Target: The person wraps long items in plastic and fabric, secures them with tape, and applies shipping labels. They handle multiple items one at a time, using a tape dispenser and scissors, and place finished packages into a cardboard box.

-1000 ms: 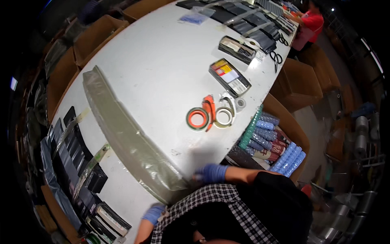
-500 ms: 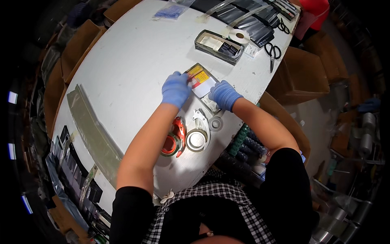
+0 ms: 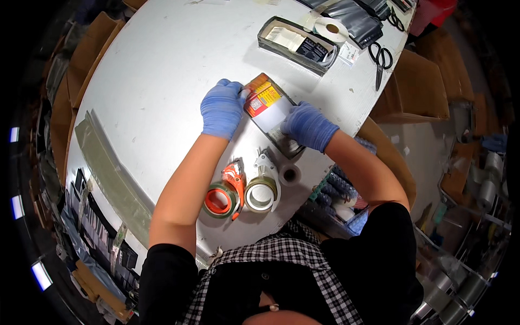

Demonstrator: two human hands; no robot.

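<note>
A shallow dark-rimmed box (image 3: 288, 146) lies on the table, with a red, yellow and white printed card (image 3: 265, 100) in its upper part. My left hand (image 3: 222, 108) is at the card's left edge, fingers curled and thumb pressed against it. At the opposite side my right hand (image 3: 310, 125) has its fingers bent over the box's right edge; its fingertips are partly hidden. Both hands wear blue gloves. Closer to me stand an orange tape dispenser (image 3: 234, 181) with a roll and a white tape dispenser (image 3: 263, 161) with another roll.
Beyond the hands is a second open box (image 3: 295, 58) with labels inside, beside a white label roll (image 3: 331, 29). Black scissors (image 3: 379, 66) lie near the right edge. A small grey roll (image 3: 290, 174) sits by the dispensers. Long grey-green strips (image 3: 111, 162) lie at left; cardboard boxes (image 3: 406, 86) stand at right.
The view has shifted closer over the table. My left hand has moved slightly left and the box appears more fully between both hands. Both hands stay at the card and box.
</note>
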